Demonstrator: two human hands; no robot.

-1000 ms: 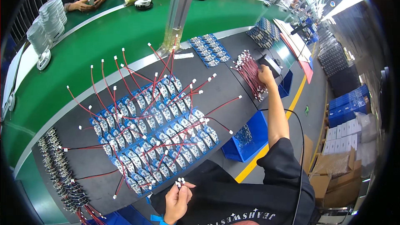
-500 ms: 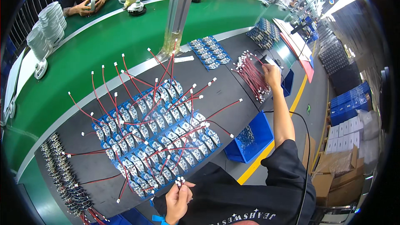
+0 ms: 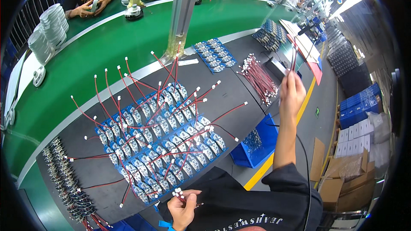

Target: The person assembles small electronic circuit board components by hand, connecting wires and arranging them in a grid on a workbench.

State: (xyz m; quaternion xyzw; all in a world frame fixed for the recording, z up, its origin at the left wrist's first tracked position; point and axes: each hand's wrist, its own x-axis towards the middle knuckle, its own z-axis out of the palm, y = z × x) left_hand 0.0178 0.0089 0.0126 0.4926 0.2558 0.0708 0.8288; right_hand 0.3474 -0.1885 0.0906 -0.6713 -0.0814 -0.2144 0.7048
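Observation:
My left hand (image 3: 183, 211) is closed around a small bunch of wire leads, their white connectors (image 3: 178, 192) poking out above the fingers, near the front edge of the dark table. Raised at the right, my right hand (image 3: 292, 90) pinches a slim dark and reddish length that looks like a wire lead (image 3: 293, 60), pointing upward. Beside it lies a pile of red-and-black wire leads (image 3: 258, 79) with white connectors. Blue circuit board panels (image 3: 160, 124) fill the middle of the table, with several leads standing up or lying across them.
A smaller blue panel (image 3: 215, 54) and stacked boards (image 3: 270, 35) sit toward the back. Rows of small boards (image 3: 70, 179) lie at the left. A blue bin (image 3: 257, 145) stands below the table's right edge. Across the green conveyor (image 3: 107, 51), another person's hands (image 3: 92, 6) hold a white part.
My right hand has moved from the pile of leads rightward and toward me, lifting the slim length upright. My left hand has shifted slightly left and down with its bunch.

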